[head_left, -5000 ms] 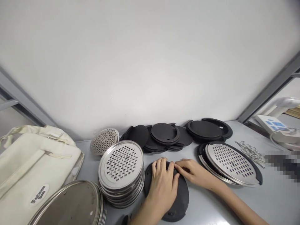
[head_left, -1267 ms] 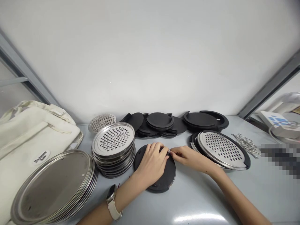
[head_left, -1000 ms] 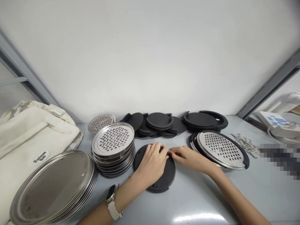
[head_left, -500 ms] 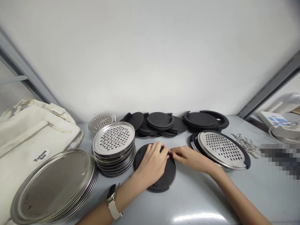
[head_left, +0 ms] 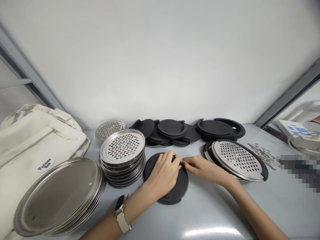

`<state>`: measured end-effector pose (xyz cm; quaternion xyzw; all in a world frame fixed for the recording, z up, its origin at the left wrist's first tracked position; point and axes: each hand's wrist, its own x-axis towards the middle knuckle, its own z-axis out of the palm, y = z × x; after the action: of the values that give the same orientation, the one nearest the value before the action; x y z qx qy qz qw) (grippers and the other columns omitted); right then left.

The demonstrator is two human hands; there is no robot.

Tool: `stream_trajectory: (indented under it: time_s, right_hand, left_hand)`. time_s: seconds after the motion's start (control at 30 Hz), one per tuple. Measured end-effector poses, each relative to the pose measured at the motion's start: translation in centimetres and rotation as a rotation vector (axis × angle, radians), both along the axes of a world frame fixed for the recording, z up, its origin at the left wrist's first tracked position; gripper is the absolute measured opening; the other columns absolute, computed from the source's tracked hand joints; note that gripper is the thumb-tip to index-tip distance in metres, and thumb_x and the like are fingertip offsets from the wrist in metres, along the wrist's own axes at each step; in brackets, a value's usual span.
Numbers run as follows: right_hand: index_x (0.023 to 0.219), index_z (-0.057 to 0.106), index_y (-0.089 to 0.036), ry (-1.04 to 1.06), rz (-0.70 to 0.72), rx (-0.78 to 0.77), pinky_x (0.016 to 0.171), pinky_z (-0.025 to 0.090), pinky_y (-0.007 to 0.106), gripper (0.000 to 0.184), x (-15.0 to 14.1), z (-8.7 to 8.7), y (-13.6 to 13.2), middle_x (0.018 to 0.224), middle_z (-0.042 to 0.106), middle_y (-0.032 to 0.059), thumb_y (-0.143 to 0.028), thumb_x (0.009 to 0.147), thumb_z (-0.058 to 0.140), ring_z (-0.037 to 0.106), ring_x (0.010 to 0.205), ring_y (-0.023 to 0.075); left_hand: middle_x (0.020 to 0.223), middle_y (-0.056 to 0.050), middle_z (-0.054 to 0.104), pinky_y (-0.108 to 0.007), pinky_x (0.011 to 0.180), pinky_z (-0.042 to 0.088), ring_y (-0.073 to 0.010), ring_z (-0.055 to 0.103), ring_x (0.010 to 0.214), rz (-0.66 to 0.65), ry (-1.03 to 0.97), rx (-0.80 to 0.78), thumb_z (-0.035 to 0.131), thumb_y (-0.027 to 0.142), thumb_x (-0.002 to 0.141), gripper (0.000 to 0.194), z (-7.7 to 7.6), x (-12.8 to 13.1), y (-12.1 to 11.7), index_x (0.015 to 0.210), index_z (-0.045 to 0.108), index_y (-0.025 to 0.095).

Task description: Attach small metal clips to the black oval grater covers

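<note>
One cream bag [head_left: 41,143] lies far left of the black disc [head_left: 178,187], the single round piece on the tabletop [head_left: 207,208] under both hands. Nearer the disc, still left, stands one stack of trays [head_left: 60,193], too tightly layered to count. Just left of the disc is one stack of graters [head_left: 126,148], its layers also uncountable; one small grater [head_left: 110,129] shows behind it, left of and beyond the disc.

The left forearm, wearing one watch [head_left: 120,204], comes in left of the disc; the left hand [head_left: 165,170] lies across it, palm down, fingers bent and close together near its far edge. Whether they grip anything is hidden.

Beyond the disc, at least four black holders [head_left: 172,127] overlap; beyond and right, at least two larger holders [head_left: 215,128].

The right hand [head_left: 197,166] reaches from the disc's right, thumb and forefinger pressed together at its far-right rim; anything between them is too small to tell. Right of the disc, one wide grater [head_left: 235,160] tops a pile; farther right lie tangled hooks [head_left: 263,153], uncountable, and one box [head_left: 297,130].
</note>
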<state>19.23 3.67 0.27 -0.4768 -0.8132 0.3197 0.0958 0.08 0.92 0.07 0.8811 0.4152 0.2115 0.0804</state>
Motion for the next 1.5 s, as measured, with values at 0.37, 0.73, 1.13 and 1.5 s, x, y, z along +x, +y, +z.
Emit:
stream_trajectory:
  time_s: [0.37, 0.73, 1.13, 1.5]
  right_hand:
    - [0.064, 0.043, -0.018, 0.011, 0.008, -0.015, 0.051, 0.026, 0.024, 0.035, 0.01, -0.07, -0.01, 0.058, 0.038, -0.0042, -0.036, 0.093, 0.035, 0.032, 0.055, 0.0108]
    - [0.064, 0.046, -0.018, -0.008, -0.004, -0.011, 0.051, 0.028, 0.024, 0.037, -0.14, -0.05, 0.04, 0.058, 0.041, -0.0035, -0.039, 0.093, 0.035, 0.034, 0.054, 0.0112]
    - [0.061, 0.035, -0.019, -0.051, -0.008, 0.015, 0.050, 0.024, 0.025, 0.033, -0.36, 0.21, -0.12, 0.056, 0.037, -0.0042, -0.033, 0.091, 0.035, 0.030, 0.054, 0.0106]
    - [0.063, 0.036, -0.019, -0.054, -0.003, -0.008, 0.052, 0.025, 0.024, 0.032, -0.50, 0.47, -0.16, 0.058, 0.038, -0.0040, -0.032, 0.091, 0.034, 0.031, 0.055, 0.0106]
  left_hand:
    - [0.106, -0.010, 0.050, -0.038, 0.084, 0.046, -0.0223, 0.051, 0.101, -0.012, -0.012, 0.004, 0.036, 0.017, 0.095, 0.018, -0.12, -0.04, 0.02, 0.104, 0.051, 0.017]
    - [0.106, -0.009, 0.050, -0.039, 0.083, 0.046, -0.0225, 0.051, 0.100, -0.014, 0.004, 0.017, 0.035, 0.017, 0.095, 0.019, -0.14, -0.07, 0.02, 0.104, 0.051, 0.017]
    - [0.106, -0.009, 0.049, -0.038, 0.084, 0.045, -0.0222, 0.051, 0.101, -0.016, 0.004, 0.014, 0.035, 0.016, 0.095, 0.018, -0.22, -0.10, -0.01, 0.105, 0.051, 0.017]
    - [0.106, -0.010, 0.050, -0.038, 0.083, 0.046, -0.0225, 0.051, 0.101, -0.018, 0.006, 0.015, 0.035, 0.016, 0.094, 0.018, -0.15, -0.10, -0.01, 0.105, 0.050, 0.017]
